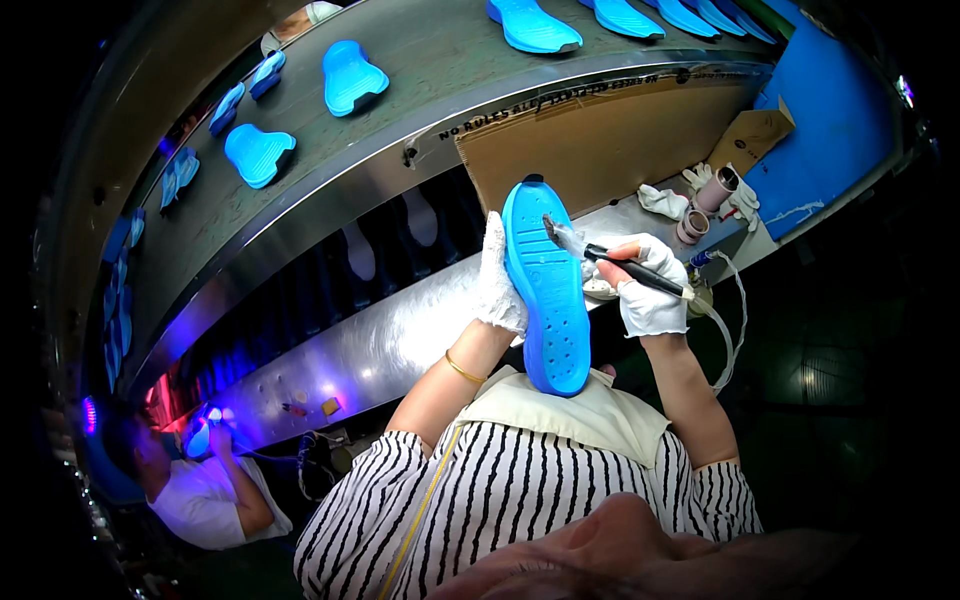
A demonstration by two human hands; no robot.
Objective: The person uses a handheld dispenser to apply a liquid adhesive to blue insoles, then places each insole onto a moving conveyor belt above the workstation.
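The gloved left hand (pixel 499 288) grips a blue shoe sole (pixel 556 310) along its left edge, in front of the person's chest. The sole's long axis runs nearly up and down the view, leaning slightly left at the top; its dark-tipped end points away toward the conveyor (pixel 440 60), its holed end toward the cream collar (pixel 600 428). The gloved right hand (pixel 652 288), fingertips bare, pinches the black handle of a brush (pixel 632 268), whose head lies over the sole's upper half; whether the bristles touch it cannot be told. Any left fingers behind the sole are hidden. On the conveyor rest other blue soles (pixel 352 78), some cut off by the top edge, the far-left ones small and hard to make out.
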